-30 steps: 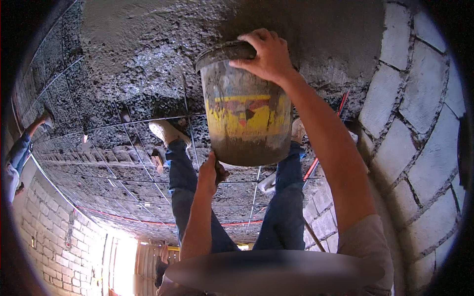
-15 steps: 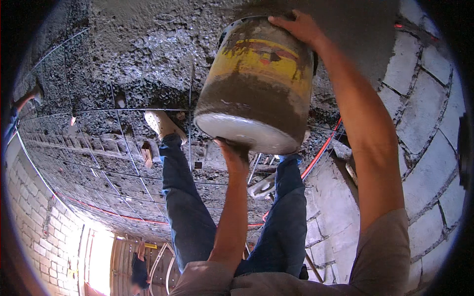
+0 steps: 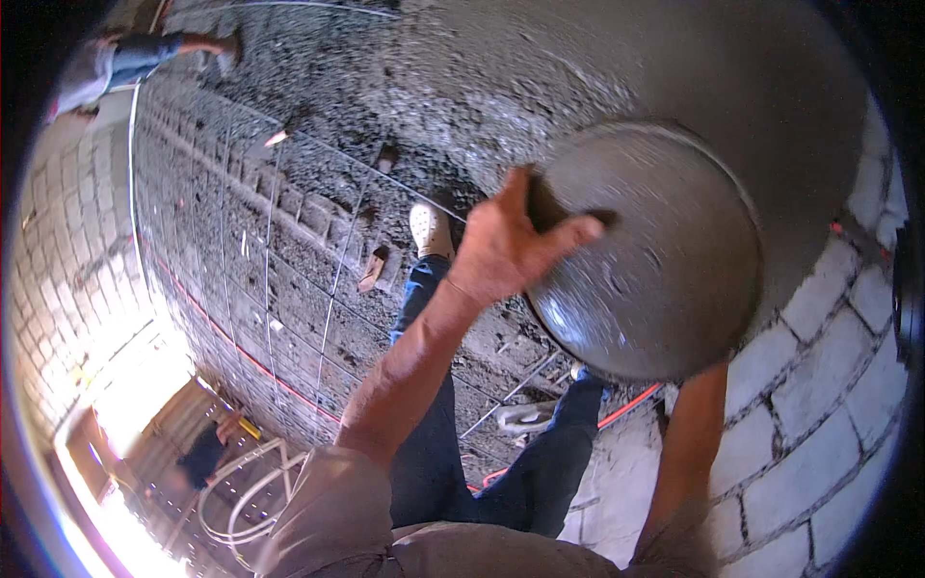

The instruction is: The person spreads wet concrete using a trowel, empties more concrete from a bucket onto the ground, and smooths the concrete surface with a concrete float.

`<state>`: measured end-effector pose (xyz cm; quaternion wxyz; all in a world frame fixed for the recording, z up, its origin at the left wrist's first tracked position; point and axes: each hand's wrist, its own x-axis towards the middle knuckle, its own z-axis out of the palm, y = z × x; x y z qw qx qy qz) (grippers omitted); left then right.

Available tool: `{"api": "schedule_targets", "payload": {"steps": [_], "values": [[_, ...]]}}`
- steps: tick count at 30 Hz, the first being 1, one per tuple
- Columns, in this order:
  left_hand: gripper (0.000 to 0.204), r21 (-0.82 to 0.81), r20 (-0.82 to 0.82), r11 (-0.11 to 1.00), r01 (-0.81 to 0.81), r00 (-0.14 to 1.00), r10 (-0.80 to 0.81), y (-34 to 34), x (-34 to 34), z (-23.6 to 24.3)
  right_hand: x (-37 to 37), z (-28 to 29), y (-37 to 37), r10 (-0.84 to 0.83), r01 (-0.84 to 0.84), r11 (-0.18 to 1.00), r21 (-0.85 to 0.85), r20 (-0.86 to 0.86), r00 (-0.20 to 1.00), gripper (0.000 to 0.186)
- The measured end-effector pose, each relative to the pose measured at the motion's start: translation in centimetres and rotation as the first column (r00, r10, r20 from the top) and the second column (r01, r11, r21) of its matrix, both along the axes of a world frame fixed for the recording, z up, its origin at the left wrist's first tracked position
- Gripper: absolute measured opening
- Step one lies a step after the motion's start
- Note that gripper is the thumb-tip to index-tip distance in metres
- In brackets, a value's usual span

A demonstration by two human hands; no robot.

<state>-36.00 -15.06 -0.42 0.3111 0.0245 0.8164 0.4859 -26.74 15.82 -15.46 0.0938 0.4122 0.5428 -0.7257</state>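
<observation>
A round bucket (image 3: pixel 655 260) is up in front of me with its mouth turned toward me. Wet grey cement mix coats what shows inside; how much it holds I cannot tell. My left hand (image 3: pixel 511 236) grips the rim at its left side, thumb laid over the opening and fingers toward the outside. My right forearm (image 3: pixel 692 424) rises behind the bucket's lower right, and the bucket hides that hand and its fingers. Beyond the bucket spreads smooth wet concrete (image 3: pixel 761 67), with rougher, stony concrete (image 3: pixel 462 106) to its left.
Thin steel bars (image 3: pixel 328 299) cross the rough ground at left. A red line (image 3: pixel 626 407) runs low behind my legs. Block wall (image 3: pixel 809 366) borders the right. Another person (image 3: pixel 125 63) is at far left; a second figure (image 3: pixel 207 453) and pale looped tubing (image 3: pixel 241 491) appear lower left.
The bucket has swung right and turned from showing its base to showing its mouth. My left hand has gone from the base to the rim; my right hand has dropped behind the bucket.
</observation>
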Motion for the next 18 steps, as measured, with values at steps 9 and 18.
{"api": "schedule_targets", "payload": {"steps": [9, 18], "values": [[0.09, -0.183, -0.075, 0.978, 0.1, 0.99, -0.116, -0.5, -1.6, 1.9, 1.2, 3.5, -2.7, 0.049, -0.048, 0.998, 0.032, -0.011, 0.999, 0.063], [0.09, -0.113, -0.314, 0.992, 0.051, 0.946, -0.084, -5.5, 1.7, 4.4, 3.6, 5.0, -4.2, 0.089, -0.096, 0.992, 0.087, 0.088, 0.992, 0.063]]}}
